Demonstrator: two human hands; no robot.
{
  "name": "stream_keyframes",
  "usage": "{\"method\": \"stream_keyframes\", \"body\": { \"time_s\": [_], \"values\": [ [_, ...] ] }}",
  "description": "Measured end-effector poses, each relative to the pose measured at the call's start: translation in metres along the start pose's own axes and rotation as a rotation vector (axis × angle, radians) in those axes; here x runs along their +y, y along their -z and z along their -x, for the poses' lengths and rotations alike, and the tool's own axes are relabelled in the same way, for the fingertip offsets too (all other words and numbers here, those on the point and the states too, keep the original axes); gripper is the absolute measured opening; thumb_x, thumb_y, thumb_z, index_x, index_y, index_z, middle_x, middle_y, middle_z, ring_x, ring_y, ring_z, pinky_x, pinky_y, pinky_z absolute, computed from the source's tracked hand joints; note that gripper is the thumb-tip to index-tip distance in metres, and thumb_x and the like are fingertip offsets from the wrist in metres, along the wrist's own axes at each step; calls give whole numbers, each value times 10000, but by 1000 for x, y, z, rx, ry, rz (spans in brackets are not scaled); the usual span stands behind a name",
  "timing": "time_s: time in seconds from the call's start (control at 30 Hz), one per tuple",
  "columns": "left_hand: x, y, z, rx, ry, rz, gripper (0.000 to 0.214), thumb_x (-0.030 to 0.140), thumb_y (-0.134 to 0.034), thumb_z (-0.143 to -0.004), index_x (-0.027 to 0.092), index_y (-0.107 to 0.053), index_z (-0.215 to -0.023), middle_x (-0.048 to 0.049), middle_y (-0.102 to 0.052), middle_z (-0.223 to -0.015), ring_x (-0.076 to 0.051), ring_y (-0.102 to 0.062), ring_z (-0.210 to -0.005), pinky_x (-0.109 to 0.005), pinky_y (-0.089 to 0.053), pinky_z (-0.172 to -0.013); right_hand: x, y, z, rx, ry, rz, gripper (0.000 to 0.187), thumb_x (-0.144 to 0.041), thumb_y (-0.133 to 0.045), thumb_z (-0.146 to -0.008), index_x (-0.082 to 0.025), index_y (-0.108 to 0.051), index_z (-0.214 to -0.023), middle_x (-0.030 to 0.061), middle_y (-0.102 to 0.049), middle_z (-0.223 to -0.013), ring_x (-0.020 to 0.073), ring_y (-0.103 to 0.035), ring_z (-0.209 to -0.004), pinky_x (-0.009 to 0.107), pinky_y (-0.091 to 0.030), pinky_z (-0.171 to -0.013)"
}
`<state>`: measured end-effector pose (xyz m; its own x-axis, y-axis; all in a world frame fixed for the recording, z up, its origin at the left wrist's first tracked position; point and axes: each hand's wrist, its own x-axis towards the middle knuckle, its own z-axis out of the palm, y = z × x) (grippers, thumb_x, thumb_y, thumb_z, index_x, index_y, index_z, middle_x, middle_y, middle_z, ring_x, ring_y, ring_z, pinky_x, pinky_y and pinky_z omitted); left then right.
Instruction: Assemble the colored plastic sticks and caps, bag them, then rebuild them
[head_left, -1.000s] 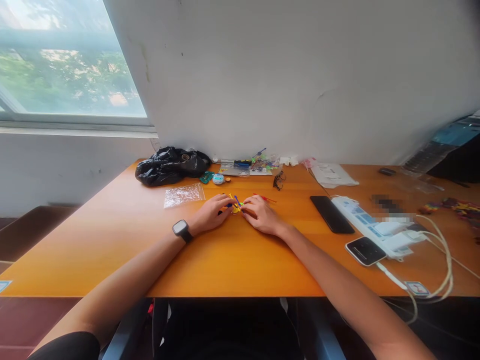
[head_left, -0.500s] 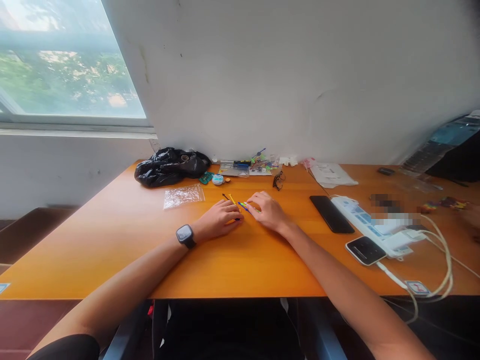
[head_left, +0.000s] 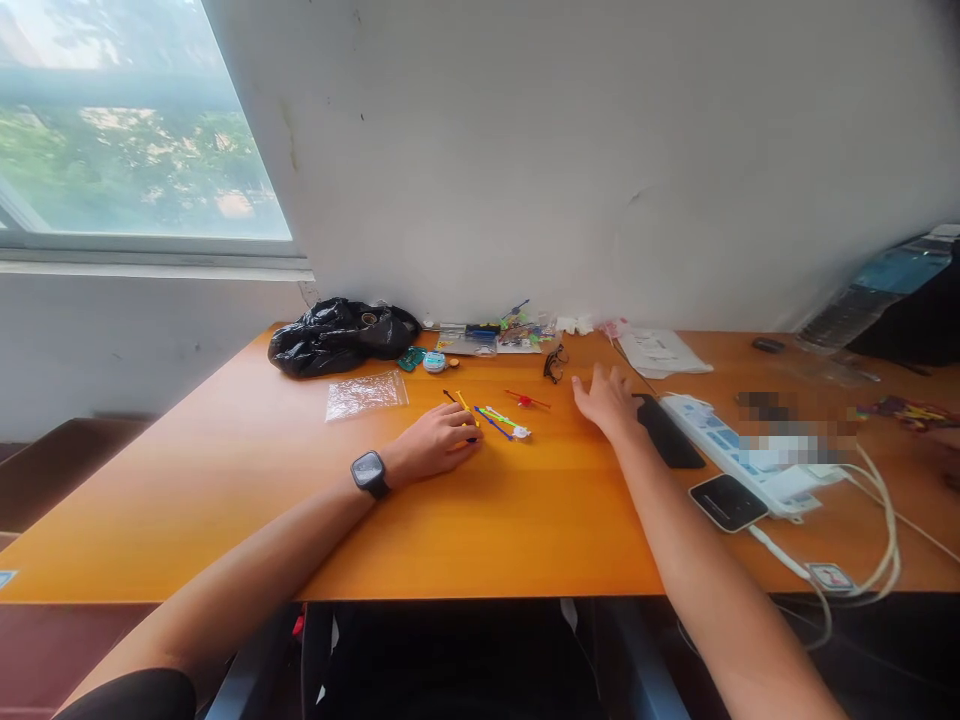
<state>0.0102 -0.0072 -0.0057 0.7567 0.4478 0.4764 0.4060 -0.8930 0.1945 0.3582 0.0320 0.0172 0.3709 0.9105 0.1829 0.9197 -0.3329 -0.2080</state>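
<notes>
My left hand [head_left: 439, 440], with a black watch on its wrist, rests on the orange table [head_left: 225, 480] with its fingers curled loosely beside several thin coloured plastic sticks [head_left: 499, 420]; whether it pinches one I cannot make out. A red stick [head_left: 527, 400] lies a little further back. My right hand [head_left: 606, 398] is stretched out to the right with fingers spread, holding nothing, close to a black phone [head_left: 666, 430] lying flat.
A black plastic bag [head_left: 337, 335], a clear zip bag [head_left: 366, 393], small parts packets [head_left: 495, 335], black glasses [head_left: 555, 362] and papers [head_left: 660, 350] lie near the wall. A white power strip [head_left: 739, 450], a second phone [head_left: 729, 502] and cables sit at right.
My right hand left the sticks and moved right toward the black phone, opening out. The sticks now lie uncovered on the table. My left hand stayed nearly in place.
</notes>
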Motion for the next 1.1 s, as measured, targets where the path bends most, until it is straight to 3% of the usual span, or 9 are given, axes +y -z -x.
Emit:
{"method": "stream_keyframes", "body": {
  "time_s": [0.17,0.23,0.33,0.43,0.7,0.87,1.1],
  "values": [
    [8,3,1,-68,49,142,261,351,-504,-1100,210,-720,-1133,-86,-697,-1051,-180,-684,-898,-283,-534,-804,-29,1,14,216,375,-150,445,-427,-467,-1047,-111,-674,-1282,234,-662,-1261,393,-578,-1210,525,-476,-1029],
    [8,4,0,-83,49,166,263,340,-498,-1102,209,-724,-1131,-84,-700,-1047,-182,-691,-910,-281,-539,-825,-46,-4,27,235,584,-289,348,-378,-504,-1040,-147,-703,-1207,189,-702,-1178,349,-608,-1127,483,-491,-1013],
    [5,3,0,-69,57,197,256,319,-504,-1098,206,-732,-1127,-90,-711,-1068,-193,-700,-958,-291,-550,-876,-70,-16,54,76,925,-405,236,-283,-562,-1024,-187,-711,-1179,128,-732,-1153,293,-620,-1107,445,-494,-1024],
    [1,1,0,-42,67,204,252,317,-514,-1090,207,-737,-1133,-105,-716,-1118,-208,-701,-1018,-316,-557,-933,-83,-27,75,-54,1082,-387,231,-211,-548,-1030,-212,-715,-1189,106,-727,-1167,275,-602,-1134,446,-488,-1025],
    [-6,-4,2,-25,82,112,228,310,-588,-1042,225,-712,-1213,-103,-732,-1141,-242,-687,-1075,-378,-558,-986,-77,-33,70,-87,1084,-413,177,-187,-577,-1024,-213,-736,-1099,91,-727,-1074,254,-614,-1057,427,-498,-990],
    [-5,0,4,-17,69,58,315,331,-600,-1033,249,-683,-1326,-110,-677,-1347,-269,-642,-1205,-415,-531,-1052,-77,-31,70,-94,1048,-404,178,-179,-577,-1026,-212,-746,-1073,88,-719,-1054,241,-623,-1026,398,-508,-950],
    [-5,4,5,-50,76,18,353,423,-600,-1043,239,-682,-1333,-104,-672,-1388,-281,-615,-1171,-440,-501,-1055,-78,-28,73,-86,968,-345,150,-221,-627,-1015,-212,-749,-1100,95,-714,-1076,253,-626,-1058,404,-505,-968]
  ]
}}
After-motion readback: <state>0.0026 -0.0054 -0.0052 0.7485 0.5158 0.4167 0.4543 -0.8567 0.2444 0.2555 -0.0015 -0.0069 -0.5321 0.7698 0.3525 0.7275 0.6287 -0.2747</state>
